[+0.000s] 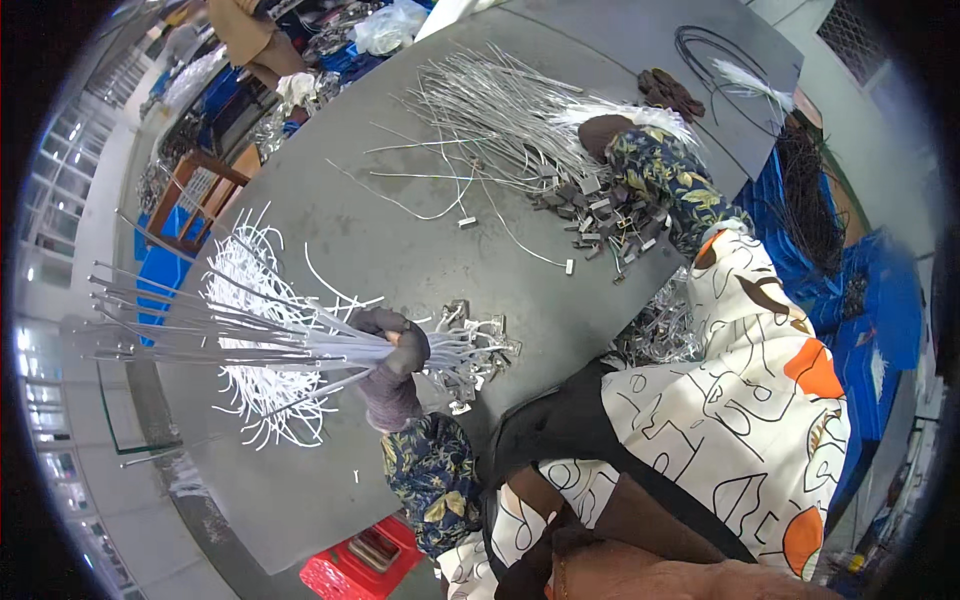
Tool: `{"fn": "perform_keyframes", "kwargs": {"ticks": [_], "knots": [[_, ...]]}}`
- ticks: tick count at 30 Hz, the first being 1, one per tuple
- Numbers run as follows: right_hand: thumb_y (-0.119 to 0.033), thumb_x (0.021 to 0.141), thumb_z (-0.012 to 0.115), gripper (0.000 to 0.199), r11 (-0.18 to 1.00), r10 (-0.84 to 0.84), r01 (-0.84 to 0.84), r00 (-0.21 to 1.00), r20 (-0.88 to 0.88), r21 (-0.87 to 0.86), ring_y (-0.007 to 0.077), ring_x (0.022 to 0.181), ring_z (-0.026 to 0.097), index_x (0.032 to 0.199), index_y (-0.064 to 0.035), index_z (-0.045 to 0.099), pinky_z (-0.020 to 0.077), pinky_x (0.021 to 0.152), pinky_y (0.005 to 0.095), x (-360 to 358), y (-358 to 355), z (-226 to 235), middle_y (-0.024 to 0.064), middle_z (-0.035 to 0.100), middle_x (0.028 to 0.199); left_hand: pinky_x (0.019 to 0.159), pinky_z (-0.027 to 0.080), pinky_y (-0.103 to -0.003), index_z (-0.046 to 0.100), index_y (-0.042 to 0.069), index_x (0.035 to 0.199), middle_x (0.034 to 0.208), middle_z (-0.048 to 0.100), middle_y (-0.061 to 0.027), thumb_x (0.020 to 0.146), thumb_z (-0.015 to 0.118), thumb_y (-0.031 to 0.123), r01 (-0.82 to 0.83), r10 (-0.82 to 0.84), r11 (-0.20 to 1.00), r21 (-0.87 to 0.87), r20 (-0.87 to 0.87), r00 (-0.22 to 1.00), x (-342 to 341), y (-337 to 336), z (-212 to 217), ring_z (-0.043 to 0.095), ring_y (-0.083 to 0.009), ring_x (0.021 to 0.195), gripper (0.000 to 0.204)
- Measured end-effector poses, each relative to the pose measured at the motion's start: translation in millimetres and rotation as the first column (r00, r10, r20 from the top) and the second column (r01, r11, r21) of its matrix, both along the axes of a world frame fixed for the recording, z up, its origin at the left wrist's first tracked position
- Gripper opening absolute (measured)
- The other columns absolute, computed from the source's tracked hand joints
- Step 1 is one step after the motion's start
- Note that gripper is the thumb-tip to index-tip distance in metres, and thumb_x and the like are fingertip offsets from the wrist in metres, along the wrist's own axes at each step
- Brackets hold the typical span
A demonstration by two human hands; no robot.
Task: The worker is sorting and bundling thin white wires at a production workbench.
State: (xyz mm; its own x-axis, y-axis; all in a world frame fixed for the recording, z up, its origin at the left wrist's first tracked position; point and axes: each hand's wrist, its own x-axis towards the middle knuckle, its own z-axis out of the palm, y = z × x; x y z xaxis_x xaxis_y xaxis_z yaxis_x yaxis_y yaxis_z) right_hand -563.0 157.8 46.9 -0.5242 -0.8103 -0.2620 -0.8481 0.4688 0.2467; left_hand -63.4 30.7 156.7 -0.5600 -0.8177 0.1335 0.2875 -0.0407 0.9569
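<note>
On the grey table (pixel 400 250), the left hand (pixel 395 350) clenches a bundle of white wires (pixel 250 345); the right hand (pixel 603 135), seemingly closed, grasps loose wires (pixel 490 110).

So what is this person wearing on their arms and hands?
Both hands wear dark, brownish-grey fabric gloves: the left hand and the right hand. Over each forearm sits a dark blue sleeve cover with a yellow leaf pattern, gathered at the wrist. No cables or markings show.

Surface: dark grey flat worktable (pixel 420 250) | Far side: heap of silver wires with small grey connectors (pixel 500 120) | Near left: pile of loose white plastic strips (pixel 250 290) | Far corner: black cable coil (pixel 715 50)
</note>
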Motion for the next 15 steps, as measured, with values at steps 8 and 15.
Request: {"fn": "perform_keyframes", "kwargs": {"ticks": [8, 15], "knots": [[-0.015, 0.067, 0.061, 0.014, 0.851, -0.151, 0.378, 0.840, 0.522, -0.363, 0.0177, 0.055, 0.057, 0.075, -0.0047, 0.067, 0.0450, 0.050, 0.0359, 59.3, 16.3, 98.4, 0.0076, 0.062, 0.063, 0.045, 0.041, -0.023, 0.054, 0.000, 0.077, 0.058, 0.050, -0.0025, 0.060, 0.062, 0.000, 0.051, -0.044, 0.996, 0.069, -0.098, 0.994, -1.6, 0.4, 3.1, 0.049, -0.0112, 0.045, 0.019], [-0.015, 0.079, 0.061, 0.016, 0.610, 0.659, -0.027, 0.571, 0.489, -0.792, 0.0109, 0.053, 0.053, 0.072, -0.0013, 0.061, 0.0435, 0.049, 0.0264, 153.4, -36.8, 137.2, 0.0051, 0.057, 0.063, 0.044, 0.042, -0.025, 0.055, 0.002, 0.079, 0.065, 0.052, -0.0038, 0.060, 0.061, -0.003, -0.026, 0.039, 0.995, -0.096, 0.143, 0.989, -7.7, -4.5, -12.9, 0.050, -0.0122, 0.047, 0.020]]}}
